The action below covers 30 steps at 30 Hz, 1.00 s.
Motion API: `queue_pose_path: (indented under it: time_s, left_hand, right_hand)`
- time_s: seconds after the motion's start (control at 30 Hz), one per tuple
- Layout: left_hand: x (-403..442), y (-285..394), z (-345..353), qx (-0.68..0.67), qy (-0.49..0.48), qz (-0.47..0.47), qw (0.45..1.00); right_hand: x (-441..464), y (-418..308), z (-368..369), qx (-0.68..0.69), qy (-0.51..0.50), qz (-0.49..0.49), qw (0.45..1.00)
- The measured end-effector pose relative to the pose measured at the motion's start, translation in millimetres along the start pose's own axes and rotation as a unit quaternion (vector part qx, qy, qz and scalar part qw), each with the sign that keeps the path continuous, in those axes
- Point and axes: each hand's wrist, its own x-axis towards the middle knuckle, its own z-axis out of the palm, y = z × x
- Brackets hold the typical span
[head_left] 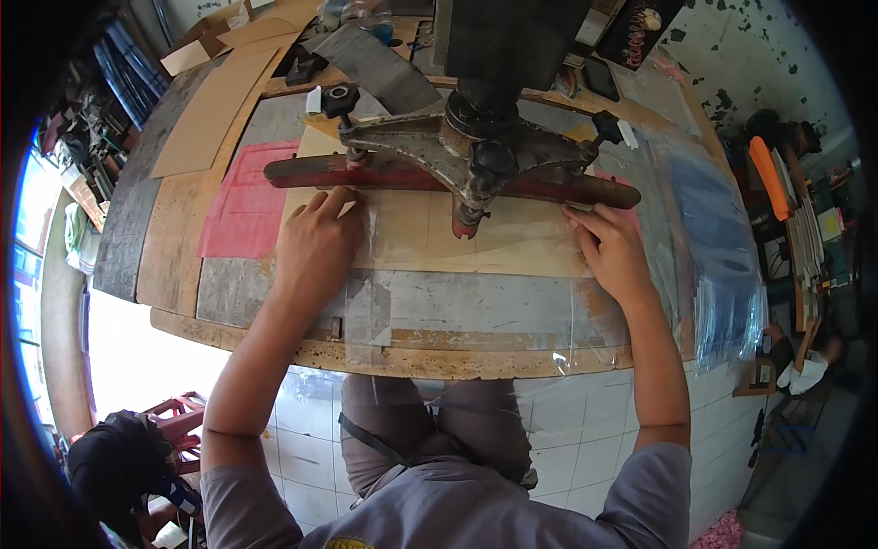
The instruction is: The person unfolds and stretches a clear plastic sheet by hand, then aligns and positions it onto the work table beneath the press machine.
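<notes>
A clear plastic sheet (457,316) lies over the yellowish board (416,240) and hangs past the table's front edge. My left hand (320,236) is at the sheet's left side, its fingers bent and closed at the edge, just in front of the red bar (402,177). On the opposite side, my right hand (611,249) pinches the sheet's right edge between thumb and fingers. The bar belongs to a machine with a metal bracket (430,137) and black knobs, standing over the board. My left fingertips are partly hidden.
Pink sheets (247,203) lie left of the board. A stack of clear plastic (722,238) drapes over the right table edge. Cardboard (215,123) rests at the back left, and a phone (601,80) at the back right. Another person (119,467) is at lower left.
</notes>
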Motion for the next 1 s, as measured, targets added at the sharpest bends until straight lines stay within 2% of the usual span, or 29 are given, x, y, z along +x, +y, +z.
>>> queue_pose_path:
  time_s: [0.23,0.33,0.4,0.5,0.57,0.63,0.7,0.73,0.77,0.87,1.0]
  left_hand:
    - [-4.1,-15.5,2.3,-0.045,0.017,0.033,0.998]
    - [-9.0,-18.4,-8.3,-0.084,0.002,0.025,0.996]
    - [-23.4,-17.0,-26.2,-0.157,-0.001,-0.024,0.987]
    - [-72.5,-13.2,-47.4,-0.203,0.04,-0.1,0.973]
    - [-118.1,-12.7,-52.1,-0.181,0.076,-0.13,0.972]
    - [-163.9,-8.4,-47.2,-0.111,0.107,-0.135,0.979]
    - [-205.3,-1.7,-31.0,-0.025,0.139,-0.131,0.981]
    - [-227.7,-0.1,-15.7,0.005,0.123,-0.157,0.98]
    - [-239.5,3.0,-2.4,-0.013,0.152,-0.167,0.974]
    - [-249.9,3.6,34.0,-0.038,0.232,-0.185,0.954]
    - [-234.7,-1.4,89.3,-0.062,0.332,-0.214,0.917]
  right_hand:
    - [-7.0,6.2,-3.4,0.015,0.003,-0.054,0.998]
    - [-15.4,8.1,-14.6,0.026,-0.029,-0.047,0.998]
    - [-25.7,2.9,-27.3,0.062,-0.056,-0.024,0.996]
    - [-72.6,-7.4,-48.2,0.147,-0.009,0.049,0.988]
    - [-120.5,5.3,-51.5,0.03,0.074,0.031,0.996]
    - [-170.6,14.8,-43.2,-0.012,0.14,0.067,0.988]
    - [-202.2,17.9,-23.6,-0.046,0.218,0.058,0.973]
    - [-216.5,20.6,-12.7,-0.063,0.256,0.054,0.963]
    - [-229.6,23.4,1.2,-0.082,0.267,0.067,0.958]
    - [-250.1,49.6,43.8,-0.154,0.347,0.044,0.924]
    - [-232.8,52.8,75.8,-0.134,0.444,0.07,0.883]
